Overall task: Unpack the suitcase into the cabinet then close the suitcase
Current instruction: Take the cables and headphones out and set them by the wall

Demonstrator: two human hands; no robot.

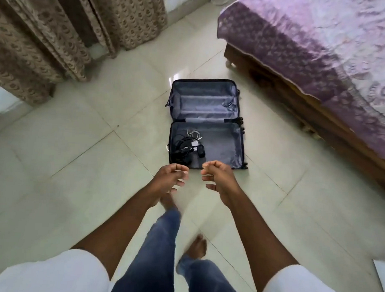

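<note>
On the tiled floor, seen from above: a person stands, both arms stretched forward.
Writing: none can be read on anything in view.
Suitcase (206, 122): lies open flat on the floor (78, 152), just past the hands at 12 o'clock; grey lining in both halves.
Far half: lining only.
Near half: a tangle of cables (185, 143), black and white, with small chargers, sits in its left part, at 9 o'clock inside it.
Left hand (169, 179): held in the air near the suitcase's near edge, fingers loosely curled, holding nothing.
Right hand (217, 177): beside the left one, close but apart, fingers curled tighter into a loose fist, holding nothing.
Legs: blue jeans, bare feet, at 6 o'clock.
Bed (321, 58): purple cover, at 2 o'clock.
Curtain (49, 31): brown pattern, at 10 o'clock.
</note>
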